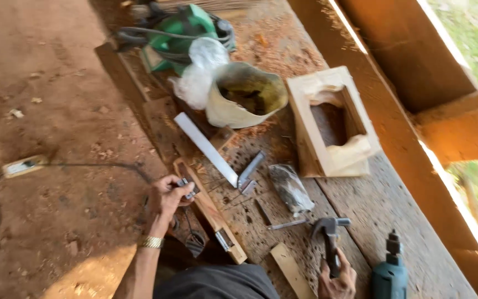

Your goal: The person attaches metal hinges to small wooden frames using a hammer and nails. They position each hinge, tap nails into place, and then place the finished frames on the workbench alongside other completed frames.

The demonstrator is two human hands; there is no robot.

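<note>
The narrow wooden strip (210, 210) lies on the workbench (394, 216) near its left edge, and its long axis runs from the upper left, by the left hand, down to the lower right, where a small metal hinge (223, 240) sits on it. The left hand (168, 194) has its fingers closed on a small metal piece (186, 187) at the upper end of this strip. The right hand (337, 283) is closed around the handle of a claw hammer (331, 235); the handle goes up from the hand and the metal head points to the right. Just beside this hand, to the right, stands a teal electric drill (390, 274) with its chuck pointing up. Between the strip and the hammer lies a small clear plastic packet (290, 188) with dark content, long in shape. Above it a steel square (217, 155) lies diagonally. Farther back there are a pale open bag (244, 99) with brownish content, a crumpled white plastic bag (197, 75), a green power tool (186, 33), and a light wooden box (333, 122) with a rectangular opening. On the dirt floor at the left lies a white socket strip (22, 165) with a dark cable.
</note>
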